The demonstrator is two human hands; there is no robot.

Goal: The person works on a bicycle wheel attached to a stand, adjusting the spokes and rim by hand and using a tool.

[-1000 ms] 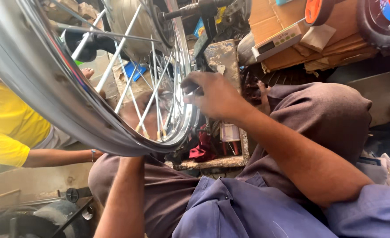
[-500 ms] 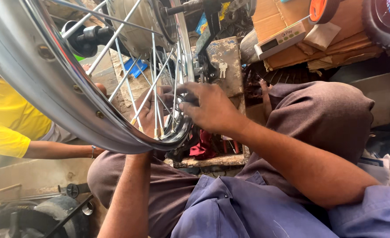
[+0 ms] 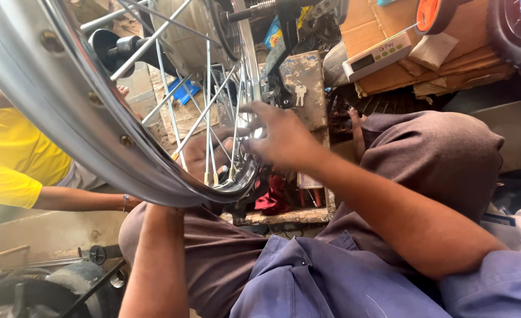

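Observation:
A shiny spoked wheel rim (image 3: 66, 112) with a hub (image 3: 184, 35) fills the upper left, held over my lap. My right hand (image 3: 281, 138) reaches in from the right, its fingers spread over the rim's near edge where the spokes (image 3: 208, 123) meet it. The fingertips are blurred. My left hand (image 3: 201, 156) is behind the rim, seen through the spokes, and cups the rim from the far side. My left forearm (image 3: 154, 265) rises from below.
Another person in a yellow shirt (image 3: 10, 153) sits at left, one arm (image 3: 78, 200) stretched under the wheel. Cardboard boxes (image 3: 390, 76), a white scale (image 3: 378, 56) and a tyre (image 3: 513, 35) are stacked at the back right. Keys (image 3: 300, 93) hang ahead; a red cloth (image 3: 272, 197) lies below.
The wheel has turned and come closer to the camera. My right hand slid slightly down the rim and its fingers have spread from a pinch.

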